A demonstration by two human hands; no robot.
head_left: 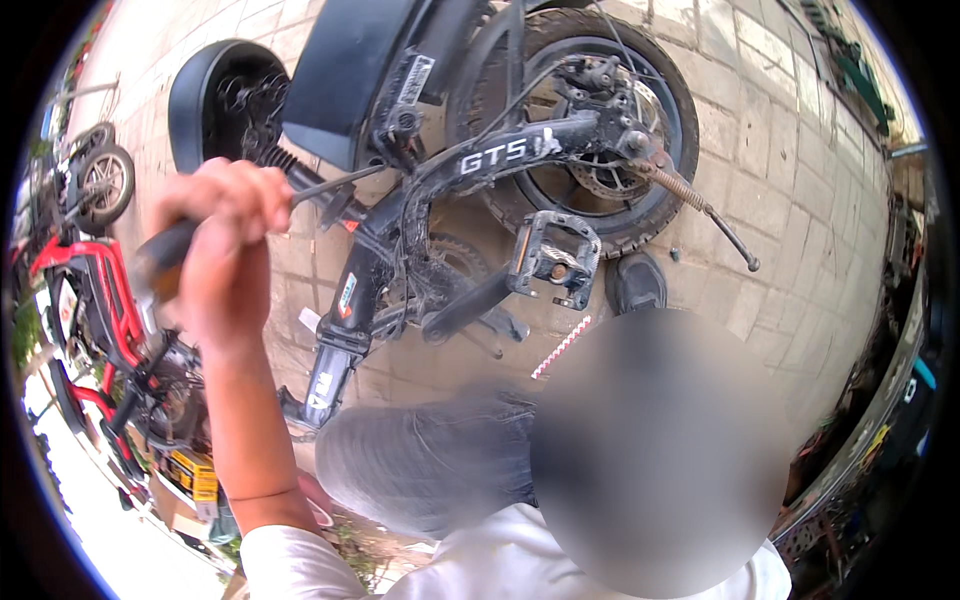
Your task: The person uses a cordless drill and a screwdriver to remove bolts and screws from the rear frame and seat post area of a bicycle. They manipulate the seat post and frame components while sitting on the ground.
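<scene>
Screwdriver (165, 248), gripped, left hand (228, 215) curled around it

The ground is paving (750, 210) of pale tan-grey rectangular blocks with darker joints, the rows bending toward the rim of the view. Bright daylight falls over it, washing out the area beyond its lower left corner to white. Along the paving's left edge stand a red motorcycle (122, 290) and, farther up, a dark two-wheeler (103, 187) with a spoked wheel. Near the lower left corner sit a yellow box (195, 474) and a cardboard carton (177, 507), with green plants (24, 335) farther out. Dark, indistinct clutter (865, 405) lines the right edge, and a green object (864, 88) lies near the upper right corner.
</scene>
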